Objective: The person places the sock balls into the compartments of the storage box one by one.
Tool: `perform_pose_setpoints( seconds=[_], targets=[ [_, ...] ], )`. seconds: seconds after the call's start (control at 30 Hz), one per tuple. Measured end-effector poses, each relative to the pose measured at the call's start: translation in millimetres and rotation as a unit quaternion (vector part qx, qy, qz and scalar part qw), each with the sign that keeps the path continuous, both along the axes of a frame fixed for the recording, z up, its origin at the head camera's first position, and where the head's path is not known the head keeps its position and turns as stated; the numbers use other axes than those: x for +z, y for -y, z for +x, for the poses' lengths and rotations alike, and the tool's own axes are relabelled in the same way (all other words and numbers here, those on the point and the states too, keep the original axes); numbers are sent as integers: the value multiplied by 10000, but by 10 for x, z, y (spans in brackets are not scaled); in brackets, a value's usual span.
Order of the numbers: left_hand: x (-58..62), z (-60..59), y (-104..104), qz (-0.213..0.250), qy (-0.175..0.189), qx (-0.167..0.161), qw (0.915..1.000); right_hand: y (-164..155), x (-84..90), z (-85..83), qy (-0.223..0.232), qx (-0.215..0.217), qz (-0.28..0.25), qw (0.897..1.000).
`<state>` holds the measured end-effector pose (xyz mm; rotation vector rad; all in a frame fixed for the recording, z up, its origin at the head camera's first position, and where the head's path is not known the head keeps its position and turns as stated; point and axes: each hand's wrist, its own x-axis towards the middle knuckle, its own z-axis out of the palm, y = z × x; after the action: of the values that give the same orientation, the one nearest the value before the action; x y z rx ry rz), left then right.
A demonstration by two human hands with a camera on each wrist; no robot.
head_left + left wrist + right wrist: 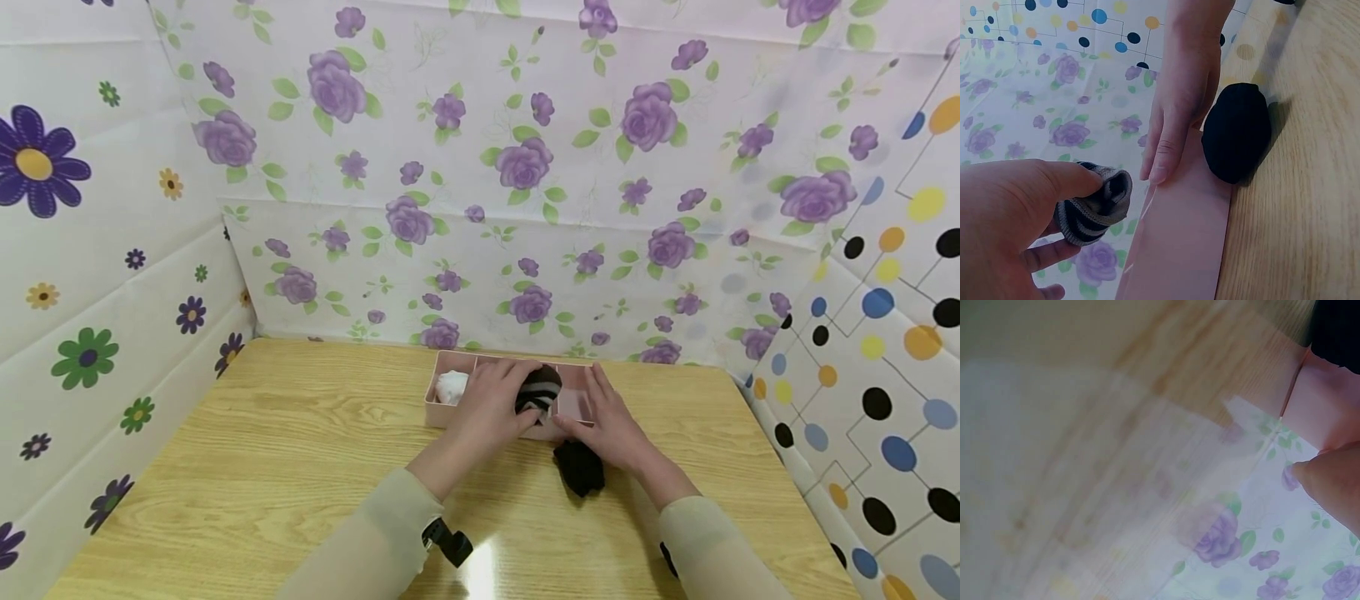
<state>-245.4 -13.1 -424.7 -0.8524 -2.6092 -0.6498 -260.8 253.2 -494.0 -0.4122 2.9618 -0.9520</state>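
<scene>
Above the middle of a pink divided box (438,415), my left hand (487,404) pinches a rolled striped sock (542,387) between thumb and fingers. Its grey and dark bands and folded opening show in the left wrist view. At the box's right end is my right hand (607,421), fingers extended along the far side and thumb at the front rim. A rolled black sock (580,468) lies on the table just in front of the box, beneath that hand. The right wrist view catches only part of a finger (1335,487) and the black bundle's edge.
A white bundle (452,387) sits in the box's left compartment. The wooden table (300,450) ends at a flower-printed cloth wall (480,208) close behind the box. Patterned cloth also stands on both sides. A black device (448,542) is strapped at my left sleeve.
</scene>
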Motion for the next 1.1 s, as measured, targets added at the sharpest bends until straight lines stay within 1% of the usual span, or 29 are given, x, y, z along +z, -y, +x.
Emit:
perform_pose_setpoints(
  seconds=[0.3, 0.57, 0.8, 1.1],
  targets=[
    [27, -99, -89, -7, 184, 206, 9996, 0, 1, 5, -20, 28, -49, 10000],
    [-13, -231, -179, -204, 216, 332, 9990, -4, 7, 7, 0, 37, -103, 9999],
    [-45, -289, -231, -301, 463, 411, 9976, -13, 5, 0, 12, 41, -155, 9999],
    [-104, -342, -270, -400, 634, 507, 9959, -16, 6, 0, 19, 45, -117, 9999]
  ],
)
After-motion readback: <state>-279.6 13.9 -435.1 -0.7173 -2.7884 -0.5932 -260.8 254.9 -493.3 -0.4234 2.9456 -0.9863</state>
